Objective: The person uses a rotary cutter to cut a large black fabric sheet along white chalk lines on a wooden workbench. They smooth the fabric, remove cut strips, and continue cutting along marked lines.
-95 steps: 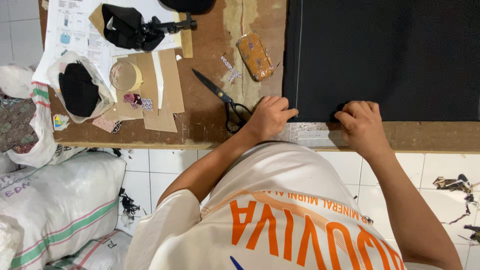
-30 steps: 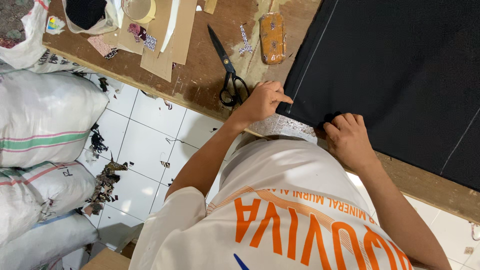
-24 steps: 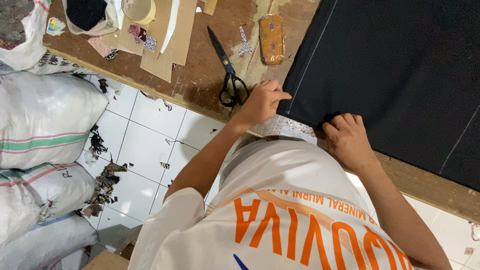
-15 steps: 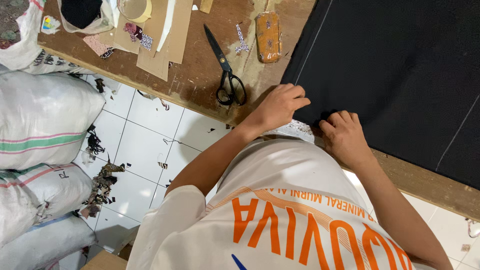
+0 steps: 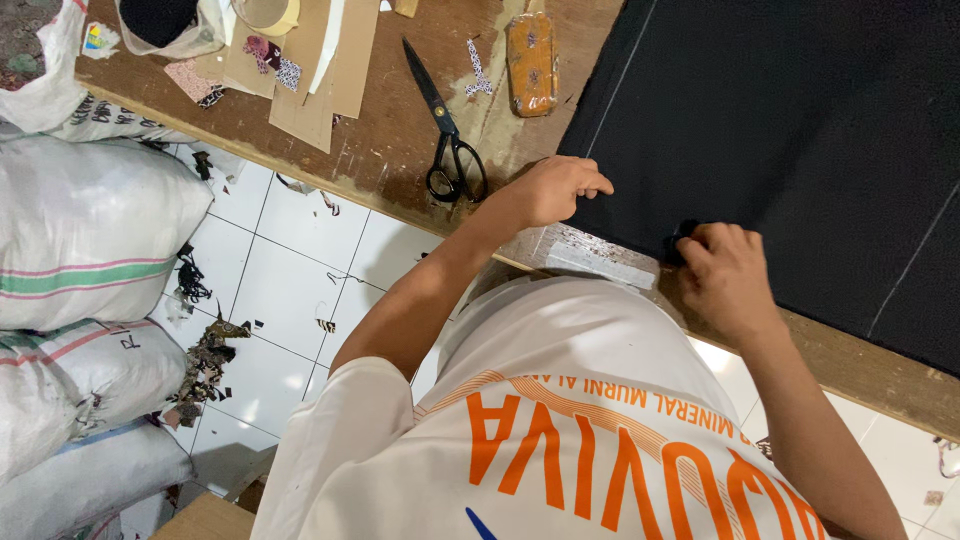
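Note:
A large black fabric (image 5: 800, 130) with thin chalk lines lies spread on the wooden table (image 5: 400, 140). My left hand (image 5: 555, 190) lies on the fabric's near left corner, fingers curled over its edge. My right hand (image 5: 725, 275) pinches a small fold of the near edge, close to the table's front. A strip of pale tape (image 5: 590, 255) on the table edge shows between the two hands. Black scissors (image 5: 448, 130) lie closed on the wood just left of my left hand.
An orange oblong block (image 5: 530, 60) lies beside the fabric. Cardboard pieces (image 5: 320, 70), fabric scraps and a bag with dark cloth (image 5: 165, 20) sit at the table's far left. Stuffed white sacks (image 5: 90, 230) stand on the tiled floor, with scraps (image 5: 205, 350) scattered beside them.
My left hand has moved up from the table's front edge onto the fabric's corner. My right hand has slid a little right along the near edge and pinched it.

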